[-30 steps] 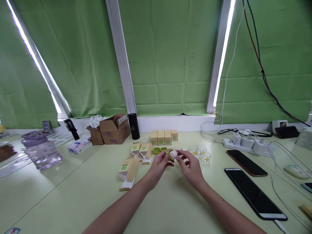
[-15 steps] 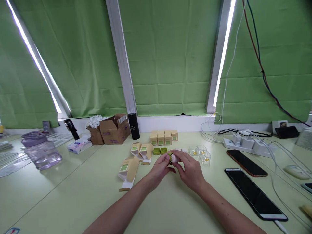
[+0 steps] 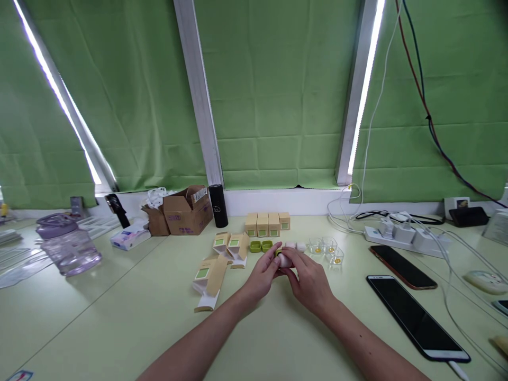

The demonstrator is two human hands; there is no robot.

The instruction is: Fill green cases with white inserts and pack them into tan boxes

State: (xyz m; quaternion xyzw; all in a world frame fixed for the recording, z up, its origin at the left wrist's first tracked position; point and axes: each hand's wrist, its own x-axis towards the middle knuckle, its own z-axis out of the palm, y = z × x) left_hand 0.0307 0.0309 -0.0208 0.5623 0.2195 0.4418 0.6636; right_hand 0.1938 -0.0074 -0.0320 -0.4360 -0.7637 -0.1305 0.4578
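My left hand (image 3: 262,277) and my right hand (image 3: 307,280) meet at the middle of the table, both pinched around a small white round piece with a green rim (image 3: 283,259). Just beyond the fingers lie two green caps (image 3: 261,245) and small white pieces (image 3: 296,246). Three small clear cups (image 3: 327,248) with yellow dots stand to the right. Open tan cartons (image 3: 230,245) lie to the left, and a row of closed tan boxes (image 3: 266,224) stands behind.
Two phones (image 3: 415,313) lie at the right near a white power strip (image 3: 400,234) with cables. A brown cardboard box (image 3: 184,210), a black cylinder (image 3: 218,205), a tissue pack (image 3: 129,237) and a purple-lidded jug (image 3: 65,244) stand to the left.
Both hands have closed in on the small white and green piece and lowered slightly toward the table; the right fingers now cover more of it.
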